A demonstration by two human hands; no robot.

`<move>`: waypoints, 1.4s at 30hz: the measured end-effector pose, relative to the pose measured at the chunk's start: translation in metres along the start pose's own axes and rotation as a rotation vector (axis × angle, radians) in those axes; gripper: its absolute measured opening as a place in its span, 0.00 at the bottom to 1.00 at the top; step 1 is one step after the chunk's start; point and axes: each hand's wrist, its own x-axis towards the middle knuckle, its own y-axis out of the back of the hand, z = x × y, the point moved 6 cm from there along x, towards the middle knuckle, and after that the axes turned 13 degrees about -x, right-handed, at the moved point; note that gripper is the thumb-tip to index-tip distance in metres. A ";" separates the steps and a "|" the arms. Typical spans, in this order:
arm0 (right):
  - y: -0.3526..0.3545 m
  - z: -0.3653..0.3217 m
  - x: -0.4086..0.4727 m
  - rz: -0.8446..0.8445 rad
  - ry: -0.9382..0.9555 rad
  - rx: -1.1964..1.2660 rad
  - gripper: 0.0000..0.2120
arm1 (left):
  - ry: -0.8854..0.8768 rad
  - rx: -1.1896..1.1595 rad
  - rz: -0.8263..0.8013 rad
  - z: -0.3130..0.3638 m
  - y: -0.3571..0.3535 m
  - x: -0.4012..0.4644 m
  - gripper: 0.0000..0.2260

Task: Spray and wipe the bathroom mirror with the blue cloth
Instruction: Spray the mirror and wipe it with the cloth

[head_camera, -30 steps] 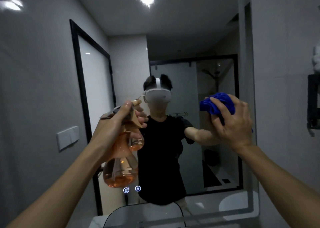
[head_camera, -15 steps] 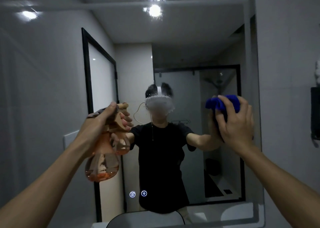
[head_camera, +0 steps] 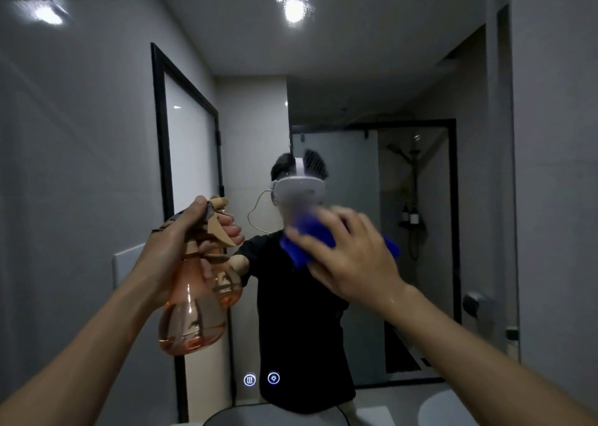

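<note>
The bathroom mirror fills most of the view, with fine droplets near the reflected ceiling light. My left hand grips the neck and trigger of a clear orange spray bottle, held upright close to the glass at centre left. My right hand presses the blue cloth against the mirror at the centre, fingers spread over it and blurred by motion. The cloth sticks out to the left of my fingers, and a corner shows at the right.
Two lit touch buttons glow low on the mirror. Its right edge meets a grey wall. A dark basin rim shows at the bottom. The reflection shows a person in black, a door frame and a shower.
My right hand has swept the blue cloth left and down from the mirror's right side to its centre. The sprayed mist patch at the centre is gone. The bottle stayed about where it was.
</note>
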 end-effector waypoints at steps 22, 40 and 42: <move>-0.001 0.020 -0.045 0.018 -0.022 -0.030 0.22 | -0.069 -0.065 -0.119 -0.004 -0.016 -0.024 0.26; -0.004 -0.005 0.005 0.024 -0.173 -0.026 0.22 | 0.000 -0.102 -0.117 -0.004 -0.013 -0.033 0.20; -0.003 0.001 -0.006 0.030 -0.180 -0.035 0.21 | -0.029 -0.113 -0.086 -0.002 -0.006 -0.039 0.19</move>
